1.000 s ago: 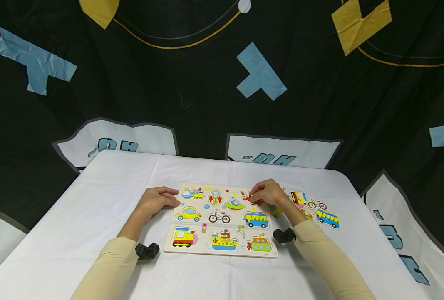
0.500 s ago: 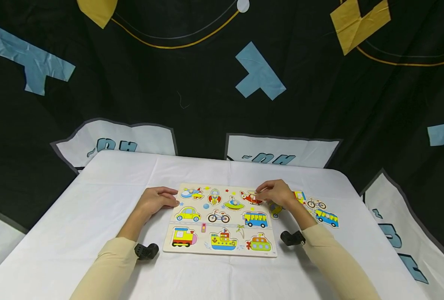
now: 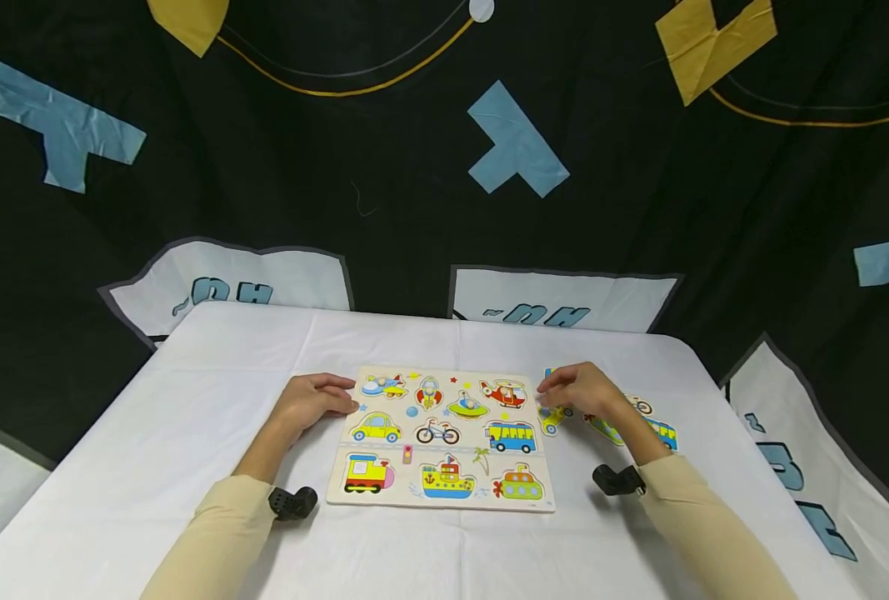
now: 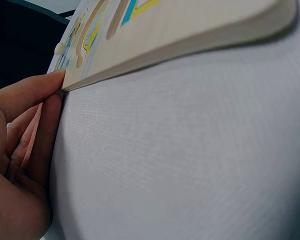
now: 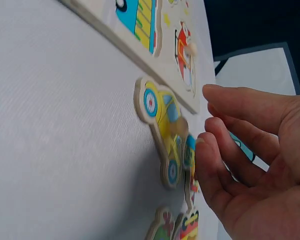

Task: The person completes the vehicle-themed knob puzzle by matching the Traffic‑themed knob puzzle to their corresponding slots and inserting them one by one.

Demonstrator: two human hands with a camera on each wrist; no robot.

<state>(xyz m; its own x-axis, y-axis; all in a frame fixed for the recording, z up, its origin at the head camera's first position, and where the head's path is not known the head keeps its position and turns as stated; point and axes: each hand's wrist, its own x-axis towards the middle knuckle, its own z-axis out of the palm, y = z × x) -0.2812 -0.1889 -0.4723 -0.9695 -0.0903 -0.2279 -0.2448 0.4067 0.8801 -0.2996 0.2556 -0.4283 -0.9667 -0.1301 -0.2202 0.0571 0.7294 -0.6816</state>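
Note:
A wooden puzzle board (image 3: 432, 454) with vehicle pictures lies flat on the white table. My left hand (image 3: 307, 406) holds its left edge; in the left wrist view, the thumb and a finger (image 4: 49, 125) pinch that edge. A red helicopter piece (image 3: 506, 393) with a round knob sits in the board's top right recess. Knobbed airplane (image 3: 384, 387), rocket (image 3: 429, 392) and flying saucer (image 3: 467, 406) pieces also sit in theirs. Right of the board, my right hand (image 3: 582, 390) hovers with relaxed fingers, nothing between them. Nearest to it lies a yellow car piece (image 5: 169, 120).
More loose pieces lie right of the board, partly hidden by the right hand and forearm: a bus (image 3: 665, 435), a bicycle (image 3: 641, 405) and a green piece (image 3: 605, 429). Black fabric with taped blue shapes hangs behind the white-covered table (image 3: 212, 375).
My right hand has left the helicopter piece, which stays on the board, and moved right over the loose pieces. The left hand keeps its place at the board's edge.

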